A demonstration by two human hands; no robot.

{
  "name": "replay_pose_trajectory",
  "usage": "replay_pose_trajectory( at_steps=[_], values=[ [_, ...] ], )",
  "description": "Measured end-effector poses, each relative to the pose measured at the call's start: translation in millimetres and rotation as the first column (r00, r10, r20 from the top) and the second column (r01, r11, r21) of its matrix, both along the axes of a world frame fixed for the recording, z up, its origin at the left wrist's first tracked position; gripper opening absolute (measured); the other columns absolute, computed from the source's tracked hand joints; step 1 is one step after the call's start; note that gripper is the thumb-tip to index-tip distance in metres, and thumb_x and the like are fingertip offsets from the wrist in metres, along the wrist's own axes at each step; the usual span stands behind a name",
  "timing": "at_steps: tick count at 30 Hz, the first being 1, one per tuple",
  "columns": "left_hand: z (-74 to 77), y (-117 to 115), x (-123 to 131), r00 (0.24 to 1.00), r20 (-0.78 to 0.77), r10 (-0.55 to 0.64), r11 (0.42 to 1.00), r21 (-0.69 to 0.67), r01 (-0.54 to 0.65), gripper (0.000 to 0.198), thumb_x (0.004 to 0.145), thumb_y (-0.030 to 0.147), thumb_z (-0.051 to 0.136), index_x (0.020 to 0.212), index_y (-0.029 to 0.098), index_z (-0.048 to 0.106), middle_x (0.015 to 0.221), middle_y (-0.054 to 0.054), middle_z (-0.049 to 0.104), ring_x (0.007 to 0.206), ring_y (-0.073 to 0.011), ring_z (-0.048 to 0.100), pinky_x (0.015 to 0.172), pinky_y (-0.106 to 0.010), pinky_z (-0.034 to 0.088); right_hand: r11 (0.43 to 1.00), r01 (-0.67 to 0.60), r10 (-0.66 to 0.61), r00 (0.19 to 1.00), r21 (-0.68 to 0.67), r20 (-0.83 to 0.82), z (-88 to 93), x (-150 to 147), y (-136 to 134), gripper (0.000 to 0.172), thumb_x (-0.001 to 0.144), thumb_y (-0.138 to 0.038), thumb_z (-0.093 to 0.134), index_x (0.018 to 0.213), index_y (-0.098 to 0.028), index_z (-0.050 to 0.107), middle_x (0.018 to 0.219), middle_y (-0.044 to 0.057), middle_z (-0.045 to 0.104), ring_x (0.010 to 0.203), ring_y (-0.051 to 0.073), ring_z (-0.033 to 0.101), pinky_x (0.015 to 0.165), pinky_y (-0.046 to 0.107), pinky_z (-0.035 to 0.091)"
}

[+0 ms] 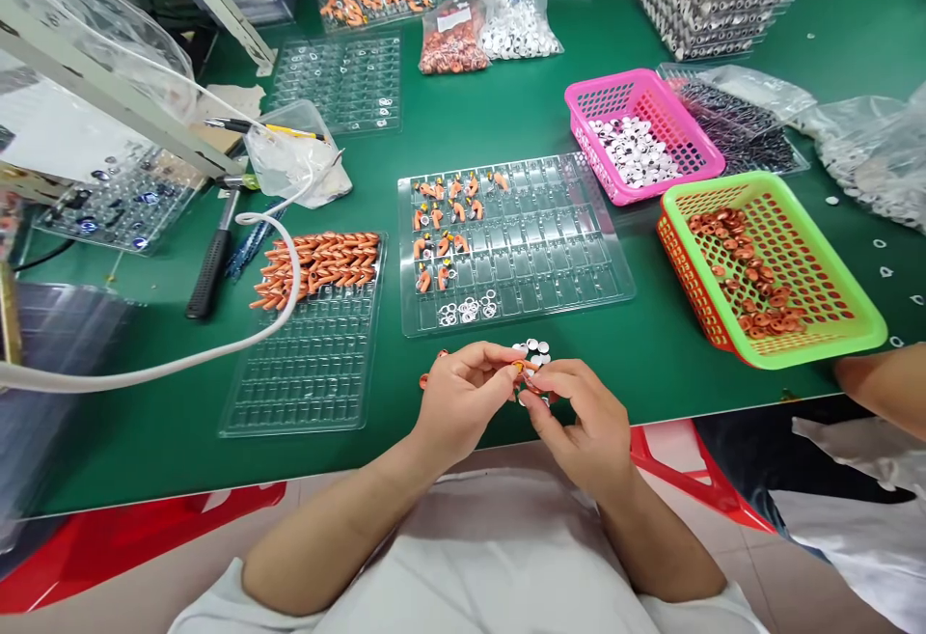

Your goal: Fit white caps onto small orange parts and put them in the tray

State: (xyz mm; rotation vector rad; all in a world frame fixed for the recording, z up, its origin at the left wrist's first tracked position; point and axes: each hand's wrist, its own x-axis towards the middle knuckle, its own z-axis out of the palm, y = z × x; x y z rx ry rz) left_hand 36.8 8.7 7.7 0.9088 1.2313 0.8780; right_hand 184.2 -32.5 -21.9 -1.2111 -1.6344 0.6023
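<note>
Above the table's near edge, my left hand (459, 398) and my right hand (589, 427) meet at the fingertips. Both are closed in a pinch on a small orange part (519, 367) with a yellowish spot; its exact kind is mostly covered by my fingers. White round caps (533, 345) lie on the table just beyond and under my fingertips. Beside my left hand are a few orange-brown pieces (423, 381), partly hidden. Straight ahead sits a clear compartment tray (535, 243) with curved orange parts (455, 212) on its left side and white rings (469, 310) along its front.
A green basket (831, 277) of orange-brown discs and a pink basket (637, 84) of white caps stand right. On the left are another tray (296, 373) with orange pieces, a hammer (209, 267) and a white cable (293, 277). Another person's arm (886, 383) reaches in at right.
</note>
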Motion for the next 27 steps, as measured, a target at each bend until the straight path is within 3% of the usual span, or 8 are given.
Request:
replay_pose_trajectory(
  at_steps=[3, 8, 14, 20, 23, 27],
  values=[
    [-1.6, -4.3, 0.7, 1.0, -0.021, 0.001, 0.996, 0.085, 0.001, 0.013, 0.077, 0.022, 0.07, 0.086, 0.014, 0.074, 0.081, -0.006, 0.078, 0.069, -0.0175, 0.073, 0.067, -0.028, 0.062, 0.999, 0.018, -0.019, 1.0, -0.041, -0.017, 2.3, -0.4, -1.0, 0.019, 0.089, -0.009, 0.061, 0.1, -0.025, 0.063, 0.091, 0.005, 0.069, 0.079, 0.017, 0.067, 0.064, 0.03, 0.057],
    [-7.7, -9.1, 1.6, 0.997, -0.081, 0.004, 0.97, 0.241, 0.016, 0.014, 0.084, 0.02, 0.066, 0.095, 0.015, 0.074, 0.094, -0.007, 0.079, 0.081, -0.0194, 0.075, 0.078, -0.029, 0.062, 0.97, 0.039, -0.077, 0.985, -0.238, -0.152, -0.5, -1.0, -6.8, 0.016, 0.091, -0.016, 0.061, 0.103, -0.026, 0.064, 0.093, 0.003, 0.072, 0.078, 0.016, 0.068, 0.069, 0.03, 0.059],
    [-12.0, -10.9, 2.5, 0.996, -0.085, -0.007, 0.958, 0.286, 0.031, 0.016, 0.087, 0.016, 0.063, 0.098, 0.017, 0.075, 0.096, -0.006, 0.078, 0.084, -0.0177, 0.075, 0.079, -0.027, 0.061, 0.874, -0.148, -0.135, 0.842, -0.463, -0.523, -3.8, -1.4, -6.5, 0.011, 0.088, -0.027, 0.068, 0.098, -0.024, 0.066, 0.092, 0.003, 0.074, 0.069, 0.015, 0.071, 0.06, 0.028, 0.062],
    [-13.8, -14.1, 5.5, 1.0, 0.022, 0.01, 0.966, 0.257, -0.016, 0.017, 0.087, 0.016, 0.063, 0.098, 0.018, 0.076, 0.097, -0.006, 0.078, 0.081, -0.017, 0.074, 0.071, -0.026, 0.062, 0.881, -0.168, -0.163, 0.768, -0.442, -0.619, -5.3, -5.7, -6.1, 0.009, 0.087, -0.027, 0.07, 0.095, -0.025, 0.066, 0.089, 0.002, 0.073, 0.064, 0.014, 0.069, 0.053, 0.026, 0.06],
    [-13.8, -15.6, 7.0, 0.997, 0.065, 0.029, 0.97, 0.24, -0.043, 0.017, 0.086, 0.015, 0.065, 0.098, 0.019, 0.077, 0.096, -0.006, 0.077, 0.083, -0.0169, 0.073, 0.074, -0.026, 0.061, 0.91, -0.12, -0.145, 0.804, -0.396, -0.577, -9.1, -7.5, -8.8, 0.01, 0.089, -0.024, 0.067, 0.098, -0.026, 0.066, 0.094, 0.002, 0.073, 0.067, 0.015, 0.07, 0.057, 0.028, 0.061],
    [-15.0, -17.9, 8.1, 0.992, 0.124, 0.03, 0.971, 0.231, -0.058, 0.018, 0.087, 0.015, 0.065, 0.099, 0.021, 0.077, 0.099, -0.006, 0.077, 0.089, -0.0192, 0.072, 0.079, -0.03, 0.061, 0.966, -0.008, -0.11, 0.89, -0.257, -0.442, -12.7, -9.0, -11.2, 0.018, 0.091, -0.015, 0.062, 0.104, -0.027, 0.066, 0.102, 0.005, 0.07, 0.088, 0.018, 0.07, 0.069, 0.031, 0.061]
  ],
)
